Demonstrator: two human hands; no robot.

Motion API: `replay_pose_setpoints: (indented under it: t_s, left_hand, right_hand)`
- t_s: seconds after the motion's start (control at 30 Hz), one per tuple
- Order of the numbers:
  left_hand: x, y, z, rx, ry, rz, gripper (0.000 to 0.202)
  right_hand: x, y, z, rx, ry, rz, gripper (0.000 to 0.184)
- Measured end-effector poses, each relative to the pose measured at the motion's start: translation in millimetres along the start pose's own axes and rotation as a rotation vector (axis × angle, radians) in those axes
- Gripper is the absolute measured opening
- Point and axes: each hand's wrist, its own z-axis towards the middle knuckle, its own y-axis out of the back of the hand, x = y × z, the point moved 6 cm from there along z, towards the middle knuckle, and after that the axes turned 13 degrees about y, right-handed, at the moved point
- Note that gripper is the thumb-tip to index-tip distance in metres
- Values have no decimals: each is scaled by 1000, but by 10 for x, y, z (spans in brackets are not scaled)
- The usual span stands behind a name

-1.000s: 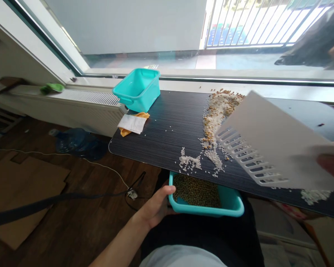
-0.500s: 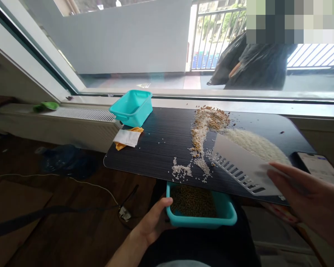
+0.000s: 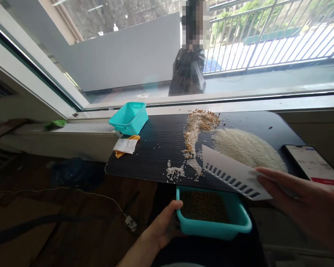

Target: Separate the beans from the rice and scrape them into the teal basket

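Observation:
My left hand (image 3: 163,226) grips the left rim of a teal tub (image 3: 241,228) holding brownish beans, below the near edge of the black table (image 3: 161,142). My right hand (image 3: 303,205) holds a white slotted scraper (image 3: 233,174) tilted above the table's front edge, its slotted edge facing the tub. A large heap of white rice (image 3: 246,148) lies right of centre. A streak of mixed rice and beans (image 3: 196,128) runs from the far edge toward a small clump of rice (image 3: 174,172) near the front.
An empty teal tub (image 3: 129,118) stands at the table's back left corner, by a white and orange cloth (image 3: 126,145). A phone (image 3: 314,165) lies at the right edge. A radiator (image 3: 83,128) runs along the left. A person stands outside the window (image 3: 189,70). Cable (image 3: 130,222) on the floor.
The view tilted upward. My right hand lowered the scraper from raised near the camera to just over the table's front edge. The tub under my left hand shifted slightly right. The person outside moved left.

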Motion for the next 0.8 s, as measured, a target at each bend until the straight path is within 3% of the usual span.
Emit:
replay_pose_setpoints:
  t_s: [0.13, 0.53, 0.8]
  left_hand:
    - [4, -82, 32, 1, 30, 37, 63]
    - [-1, -120, 13, -16, 55, 26, 66]
    - [-7, -122, 21, -10, 62, 2, 70]
  right_hand:
    - [104, -49, 38, -6, 61, 168, 33]
    - [59, -11, -7, 15, 234, 173, 18]
    - [38, -111, 26, 39, 285, 236, 18]
